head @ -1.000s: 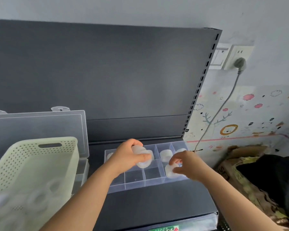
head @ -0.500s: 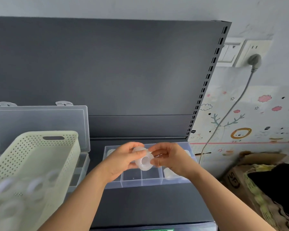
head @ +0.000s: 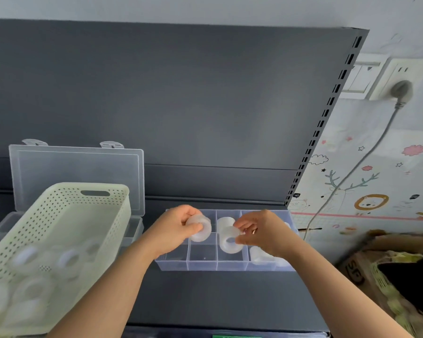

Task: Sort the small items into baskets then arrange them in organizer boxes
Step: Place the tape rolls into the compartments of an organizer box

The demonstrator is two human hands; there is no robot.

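A clear organizer box point(head: 202, 263) with several compartments sits on the dark shelf. My left hand point(head: 174, 228) grips a translucent white tape roll point(head: 202, 229) above its back left compartments. My right hand point(head: 261, 231) pinches a second tape roll point(head: 228, 241) over a middle compartment. Another roll point(head: 224, 222) stands in a back compartment, and one more roll point(head: 260, 257) lies in the front right compartment. A pale yellow perforated basket point(head: 103, 215) at the left holds several blurred rolls.
Behind the basket stands a second clear organizer box with its lid point(head: 78, 176) raised. The shelf's dark back panel point(head: 181, 106) rises behind. At the right are a cardboard box point(head: 359, 272), a black object point(head: 410, 281), and a grey cable point(head: 366, 157) from a wall socket.
The two hands met at one roll, then parted. The right hand now holds its own roll over a middle compartment, and the left keeps a roll. The camera view shifted left.
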